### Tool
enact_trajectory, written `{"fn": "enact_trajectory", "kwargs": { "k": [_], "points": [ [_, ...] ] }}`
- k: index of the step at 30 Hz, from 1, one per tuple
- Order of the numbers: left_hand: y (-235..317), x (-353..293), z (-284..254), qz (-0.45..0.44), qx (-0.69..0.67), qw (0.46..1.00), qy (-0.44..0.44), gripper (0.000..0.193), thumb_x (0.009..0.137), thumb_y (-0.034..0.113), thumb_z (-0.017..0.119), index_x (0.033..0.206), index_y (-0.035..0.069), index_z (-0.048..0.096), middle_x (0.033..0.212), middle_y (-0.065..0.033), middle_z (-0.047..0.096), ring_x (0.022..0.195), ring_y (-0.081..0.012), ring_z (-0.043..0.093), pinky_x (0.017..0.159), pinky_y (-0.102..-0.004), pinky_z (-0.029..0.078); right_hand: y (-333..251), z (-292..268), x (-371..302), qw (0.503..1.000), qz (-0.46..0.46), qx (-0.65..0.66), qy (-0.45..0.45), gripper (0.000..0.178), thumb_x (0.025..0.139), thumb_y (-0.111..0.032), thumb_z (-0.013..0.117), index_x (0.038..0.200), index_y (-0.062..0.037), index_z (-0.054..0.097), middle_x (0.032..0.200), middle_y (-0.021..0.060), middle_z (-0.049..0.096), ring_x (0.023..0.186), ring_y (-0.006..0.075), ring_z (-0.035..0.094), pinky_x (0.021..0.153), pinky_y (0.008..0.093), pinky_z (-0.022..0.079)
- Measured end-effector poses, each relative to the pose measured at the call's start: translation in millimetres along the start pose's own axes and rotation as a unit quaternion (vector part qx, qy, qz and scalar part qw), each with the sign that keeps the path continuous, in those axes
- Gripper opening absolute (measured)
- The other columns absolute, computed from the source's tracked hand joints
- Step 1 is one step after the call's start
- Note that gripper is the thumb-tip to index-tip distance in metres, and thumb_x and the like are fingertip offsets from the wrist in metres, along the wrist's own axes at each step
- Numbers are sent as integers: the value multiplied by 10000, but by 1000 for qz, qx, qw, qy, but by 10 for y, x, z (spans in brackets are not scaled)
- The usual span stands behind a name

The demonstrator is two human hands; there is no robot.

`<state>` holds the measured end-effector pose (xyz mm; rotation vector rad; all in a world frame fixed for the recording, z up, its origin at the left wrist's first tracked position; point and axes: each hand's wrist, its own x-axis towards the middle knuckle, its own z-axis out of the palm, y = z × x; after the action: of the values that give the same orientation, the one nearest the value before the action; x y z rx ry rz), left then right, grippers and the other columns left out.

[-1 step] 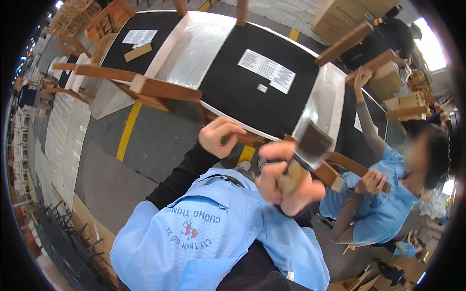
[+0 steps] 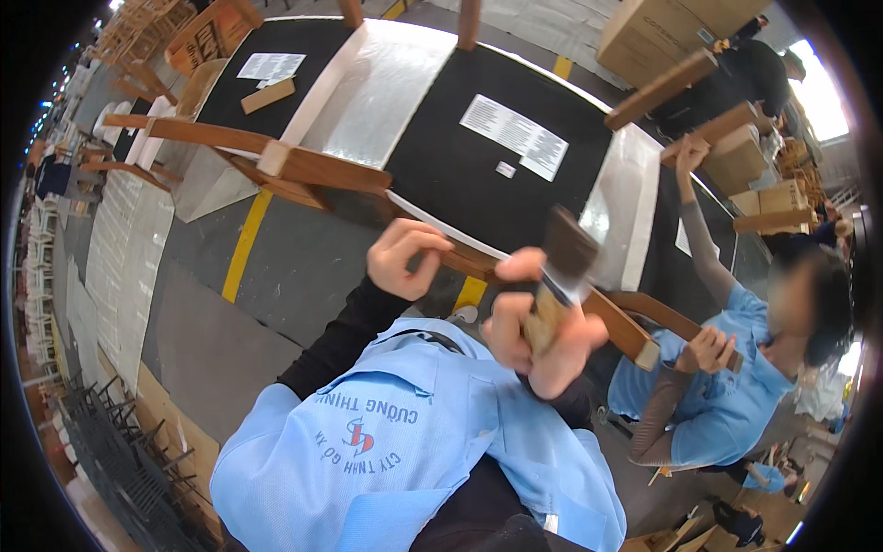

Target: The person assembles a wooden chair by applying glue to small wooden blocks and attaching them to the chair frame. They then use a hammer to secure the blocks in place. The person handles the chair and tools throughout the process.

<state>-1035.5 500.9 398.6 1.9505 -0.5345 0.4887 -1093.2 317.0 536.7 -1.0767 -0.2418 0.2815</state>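
Observation:
A flat paintbrush (image 2: 563, 267) with dark bristles, a metal band and a wooden handle is gripped in my right hand (image 2: 552, 345), bristles pointing up and away from me. It is raised in front of an overturned chair seat with a black underside (image 2: 497, 152); I cannot tell whether it touches the chair. My left hand (image 2: 405, 259) is curled, thumb and forefinger bent into a ring, its fingertips by the chair's near wooden rail (image 2: 474, 262). Whatever those fingertips may pinch is hidden. White printed labels (image 2: 515, 136) lie on the black underside.
Another upturned seat (image 2: 313, 46) stands to the left, a small wooden block (image 2: 268, 96) on it. Wooden chair legs (image 2: 662, 87) stick up around the seats. At the right, a co-worker in a blue shirt (image 2: 736, 405) holds a chair's wooden parts. Cardboard boxes (image 2: 644, 41) stand behind.
My right hand and the paintbrush have shifted slightly left and up. My left hand has moved a little to the left, still curled. The co-worker's hands stay on the wooden parts.

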Motion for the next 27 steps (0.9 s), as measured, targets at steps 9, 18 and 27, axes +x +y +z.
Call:
{"fn": "enact_trajectory", "kwargs": {
  "k": [9, 18, 27],
  "points": [
    [-746, 558, -1007, 93, 2, 969, 231, 742, 693, 264, 865, 1259, 51, 434, 1273, -131, 432, 1245, -260, 415, 1004, -356, 367, 1046, 448, 1127, 954, -150, -221, 137, 531, 1005, -449, 472, 1279, -24, 307, 723, 5, 427, 600, 66, 370, 548, 221, 290],
    [-1030, 903, -979, -27, -198, 979, 29, 183, 777, 166, 773, 817, 89, 612, 626, 9, 605, 551, -81, 605, 547, -207, 477, 1465, 242, 1270, 748, -427, -496, 108, 286, 934, -287, 600, 1092, -50, 625, 606, 40, 504, 444, 205, 444, 429, 314, 362],
    [-995, 854, -973, -60, -214, 974, 41, 161, 784, 128, 742, 813, 80, 591, 641, 5, 600, 542, -81, 578, 553, -215, 471, 1307, 203, 1589, 687, -400, -607, 4, 385, 722, -175, 739, 1099, -118, 683, 578, 0, 421, 442, 139, 417, 416, 295, 340]
  ]
}}
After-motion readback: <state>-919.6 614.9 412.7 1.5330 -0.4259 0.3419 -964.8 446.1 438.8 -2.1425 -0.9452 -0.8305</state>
